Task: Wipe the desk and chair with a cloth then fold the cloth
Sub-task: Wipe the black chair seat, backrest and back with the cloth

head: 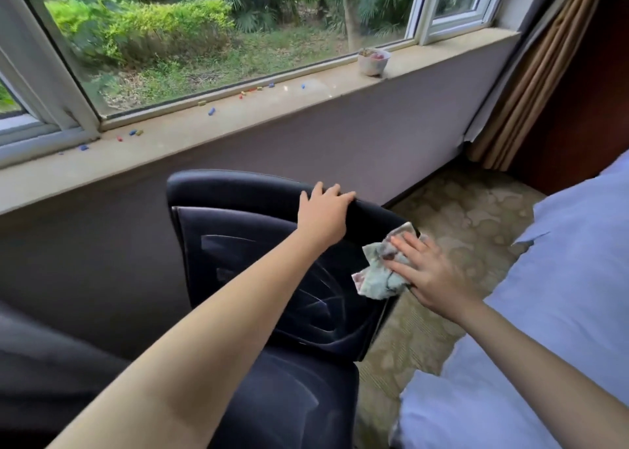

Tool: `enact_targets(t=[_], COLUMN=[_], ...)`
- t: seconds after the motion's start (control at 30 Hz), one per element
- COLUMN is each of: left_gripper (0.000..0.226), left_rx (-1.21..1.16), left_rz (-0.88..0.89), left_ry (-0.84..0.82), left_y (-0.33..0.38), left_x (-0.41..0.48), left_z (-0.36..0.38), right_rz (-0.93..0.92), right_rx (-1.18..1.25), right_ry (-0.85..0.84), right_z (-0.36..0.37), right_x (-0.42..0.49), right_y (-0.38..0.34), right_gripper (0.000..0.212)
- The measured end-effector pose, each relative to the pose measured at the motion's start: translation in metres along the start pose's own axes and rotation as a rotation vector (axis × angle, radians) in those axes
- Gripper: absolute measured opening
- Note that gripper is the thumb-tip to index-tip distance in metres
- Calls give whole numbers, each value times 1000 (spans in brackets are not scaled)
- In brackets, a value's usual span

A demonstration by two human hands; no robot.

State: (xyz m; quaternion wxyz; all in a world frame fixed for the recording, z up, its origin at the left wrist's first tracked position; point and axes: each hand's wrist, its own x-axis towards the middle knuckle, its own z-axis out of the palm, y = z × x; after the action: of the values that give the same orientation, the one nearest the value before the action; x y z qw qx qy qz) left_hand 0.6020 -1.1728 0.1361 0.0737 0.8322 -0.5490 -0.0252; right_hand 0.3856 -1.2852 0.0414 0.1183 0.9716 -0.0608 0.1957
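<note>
**Cloth pressed to the side of the chair back**

The dark chair [258, 278] fills the centre of the head view, its padded back turned toward the window wall and its seat reaching down toward six o'clock. The left hand [323, 213] lies over the top edge of the back, at about twelve o'clock from the chair's middle, with the fingers curled over the rim and the thumb on the near side: a closed grasp on the chair. The forearm runs from it down to the seven o'clock corner.

The right hand [422, 271] is at three o'clock from the chair's middle, on the right-hand edge of the back. Its fingers are spread and laid flat, pressing the cloth [377, 271] against that edge rather than pinching it; whether the thumb hooks under the fabric cannot be told. The cloth is pale green with darker patches, crumpled, and bulges out from under the fingertips toward nine o'clock, with one corner hanging loose below.

Beyond the chair, from nine o'clock round to two o'clock, runs a stone windowsill [238, 121] with small blue, red and yellow bits scattered along it. A small white pot [372, 62] stands on the sill at about one o'clock. A tan curtain [531, 84] hangs at two o'clock, patterned carpet [459, 210] lies at three o'clock, and pale blue bedding [544, 295] occupies the four o'clock corner.
</note>
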Motion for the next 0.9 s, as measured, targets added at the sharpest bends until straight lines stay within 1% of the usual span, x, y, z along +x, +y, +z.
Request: enact_targets(t=[0.07, 0.17, 0.27, 0.37, 0.43, 0.53, 0.63, 0.67, 0.8, 0.87, 0.9], left_gripper=[56, 58, 59, 58, 60, 59, 61, 62, 64, 62, 61], left_rx=[42, -11, -69, -82, -78, -93, -111, -116, -133, -122, -116], left_rz=[29, 7, -9, -27, -44, -75, -89, -95, -112, -116, -119], left_ry=[21, -41, -75, -67, -59, -29, -26, -26, -38, -33, -26], left_y=[6, 5, 4, 8, 12, 16, 16, 16, 18, 22, 23], left_x=[2, 2, 1, 3, 4, 5, 4, 4, 0, -2, -2], left_z=[1, -4, -6, -1, 2, 5, 9, 9, 9, 7, 7], right_rz=[-18, 24, 36, 49, 12, -41, -50, -79, -343, -390, -376], right_rx=[10, 32, 55, 120, 90, 69, 77, 82, 51, 38, 43], right_ry=[-23, 16, 51, 188, 280, 312, 268, 231, -38, -78, -54], right_z=[-6, -21, -18, -1, 13, 36, 62, 71, 90, 85, 79], right_x=[22, 62, 84, 70, 50, 16, -11, -20, -58, -59, -53], right_y=[3, 9, 6, 1, -5, -21, -43, -51, -71, -66, -61], right_gripper=[67, 55, 51, 42, 37, 36, 38, 38, 32, 35, 36])
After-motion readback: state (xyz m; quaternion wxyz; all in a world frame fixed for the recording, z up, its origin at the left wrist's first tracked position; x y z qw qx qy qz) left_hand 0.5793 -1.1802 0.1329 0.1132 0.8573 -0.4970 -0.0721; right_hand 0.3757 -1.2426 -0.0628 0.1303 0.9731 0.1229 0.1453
